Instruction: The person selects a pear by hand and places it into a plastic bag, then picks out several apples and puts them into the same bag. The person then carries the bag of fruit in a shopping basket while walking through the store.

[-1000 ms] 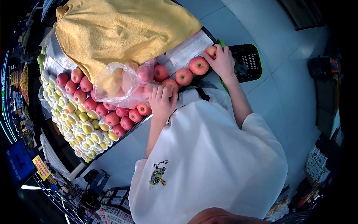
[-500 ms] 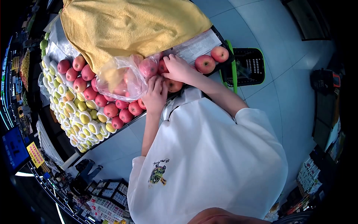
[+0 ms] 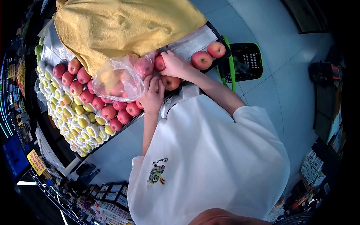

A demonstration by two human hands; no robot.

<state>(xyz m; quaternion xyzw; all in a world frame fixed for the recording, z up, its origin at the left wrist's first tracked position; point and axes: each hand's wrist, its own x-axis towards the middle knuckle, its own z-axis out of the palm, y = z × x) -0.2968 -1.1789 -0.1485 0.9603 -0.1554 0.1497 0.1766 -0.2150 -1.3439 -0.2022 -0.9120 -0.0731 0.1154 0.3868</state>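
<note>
My left hand (image 3: 152,93) is closed on the gathered edge of a clear plastic bag (image 3: 129,84). The bag lies over the red apples with its mouth spread, and an apple (image 3: 143,66) shows through its film. Beside it, my right hand (image 3: 173,65) has its fingers curled round a red apple (image 3: 159,63); part of that apple is hidden by the hand. Just below, between both hands, sits another apple (image 3: 171,82). Rows of red apples (image 3: 87,96) fill the stand to the left of the bag.
A yellow cloth (image 3: 127,30) covers the back of the stand. Foam-netted yellow-green fruit (image 3: 77,122) is piled at left. Two apples (image 3: 201,60) rest near the right corner. A black basket with a green handle (image 3: 245,62) stands on the tiled floor (image 3: 277,60).
The view has shifted slightly, so the stand appears a little further left and up. My right hand has eased back, and more of the apple at its fingers shows. My left hand stays on the bag.
</note>
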